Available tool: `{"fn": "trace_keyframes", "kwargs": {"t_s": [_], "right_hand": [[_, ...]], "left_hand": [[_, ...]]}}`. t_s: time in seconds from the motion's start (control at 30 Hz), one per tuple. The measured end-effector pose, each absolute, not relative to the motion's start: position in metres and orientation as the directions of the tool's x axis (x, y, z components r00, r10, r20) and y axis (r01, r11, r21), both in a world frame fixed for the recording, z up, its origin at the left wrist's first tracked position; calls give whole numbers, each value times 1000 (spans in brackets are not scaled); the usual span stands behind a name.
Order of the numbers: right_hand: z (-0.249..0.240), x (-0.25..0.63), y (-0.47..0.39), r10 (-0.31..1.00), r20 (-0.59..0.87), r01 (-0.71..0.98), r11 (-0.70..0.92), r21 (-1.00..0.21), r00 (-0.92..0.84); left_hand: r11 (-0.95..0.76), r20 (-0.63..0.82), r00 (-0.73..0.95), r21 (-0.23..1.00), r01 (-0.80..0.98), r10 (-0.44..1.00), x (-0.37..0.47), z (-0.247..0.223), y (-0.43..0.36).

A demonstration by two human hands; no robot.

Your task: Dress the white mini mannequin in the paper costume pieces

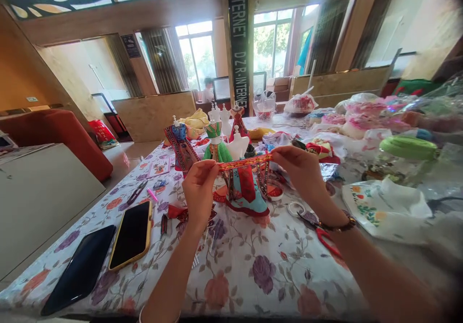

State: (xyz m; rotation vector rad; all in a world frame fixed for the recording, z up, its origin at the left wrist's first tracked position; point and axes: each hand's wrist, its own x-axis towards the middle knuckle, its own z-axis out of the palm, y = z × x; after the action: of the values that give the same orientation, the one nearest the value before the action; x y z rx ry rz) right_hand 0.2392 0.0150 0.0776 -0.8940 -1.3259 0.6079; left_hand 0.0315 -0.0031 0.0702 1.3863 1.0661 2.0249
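Note:
A narrow patterned ribbon (246, 161), red, orange and yellow, is stretched level between my two hands. My left hand (199, 192) pinches its left end, and my right hand (298, 168) pinches the right end. Just behind the ribbon stands a small white dress form (237, 144) with a light blue and red skirt (246, 190); the ribbon hides part of its waist. Left of it is another mini mannequin in a green dress (219, 151). Farther left, a form wears a blue top with a dark patterned drape (181, 142).
Two phones, one dark (81, 270) and one yellow-cased (130, 235), lie at the left on the flowered tablecloth (249, 289). Red-handled scissors (327, 243) lie under my right wrist. Snips (137, 192) and a pink pen (152, 195) lie left. Fabrics and plastic bags crowd the right, near a green lid (408, 147).

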Motion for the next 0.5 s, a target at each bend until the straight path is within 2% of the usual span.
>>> {"fn": "trace_keyframes", "kwargs": {"t_s": [0.33, 0.5], "right_hand": [[85, 242, 21, 821, 556, 99, 547, -831, 130], [88, 239, 2, 838, 545, 120, 544, -830, -26]], "left_hand": [[-605, 580, -377, 794, 65, 722, 31, 77, -2], [-591, 503, -391, 794, -144, 771, 24, 84, 4]]}}
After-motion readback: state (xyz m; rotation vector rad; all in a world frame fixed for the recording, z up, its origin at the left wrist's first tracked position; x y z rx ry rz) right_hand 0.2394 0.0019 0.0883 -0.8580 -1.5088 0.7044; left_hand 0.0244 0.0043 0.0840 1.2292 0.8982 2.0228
